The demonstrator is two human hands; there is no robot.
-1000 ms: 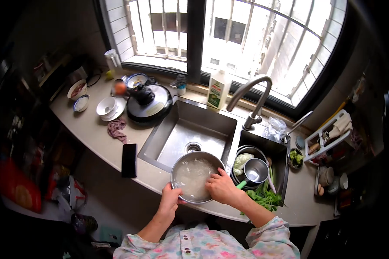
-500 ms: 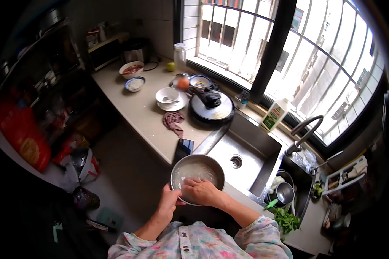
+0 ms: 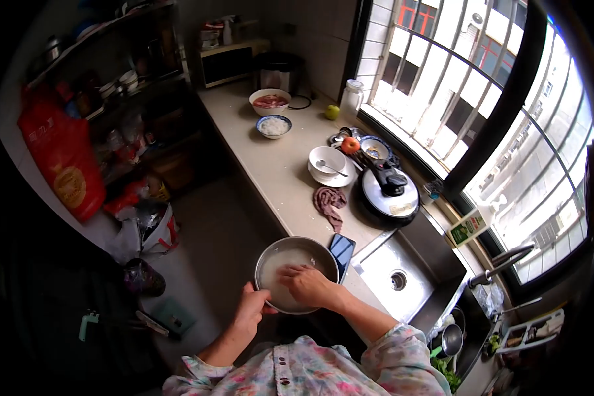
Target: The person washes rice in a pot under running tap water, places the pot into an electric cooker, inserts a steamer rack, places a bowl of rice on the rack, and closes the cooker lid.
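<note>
I see the left hand in a firm grip on the metal bowl, held beside the bench. The right hand dips into cloudy liquid; whether it grips anything, I can't tell. The handwork looks under way, unfinished.

You have two hands at one metal bowl. Past your right hand are one phone, one purple cloth, two fruits, one rice bowl and one meat bowl.
</note>
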